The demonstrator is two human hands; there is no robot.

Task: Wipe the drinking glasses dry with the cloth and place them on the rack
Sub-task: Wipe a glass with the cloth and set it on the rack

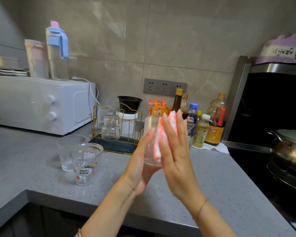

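A ribbed clear glass point(150, 124) is held upright above the grey counter between both hands. My left hand point(140, 161) cups its base and left side. My right hand point(174, 151) presses a pink and white cloth point(162, 134) flat against its right side with straight fingers. A gold wire rack point(116, 127) on a dark mat stands behind, with two glasses upside down on it point(110, 127). A Hello Kitty glass point(86, 164) and a ribbed glass point(69, 151) stand upright at the left on the counter.
A white microwave point(41, 103) stands at the back left with a blue bottle on top. Sauce and oil bottles point(202, 125) crowd the wall at the right. A steel pot point(290, 147) sits on the stove at the far right. A black bowl point(129, 102) rests on a white tub behind the rack.
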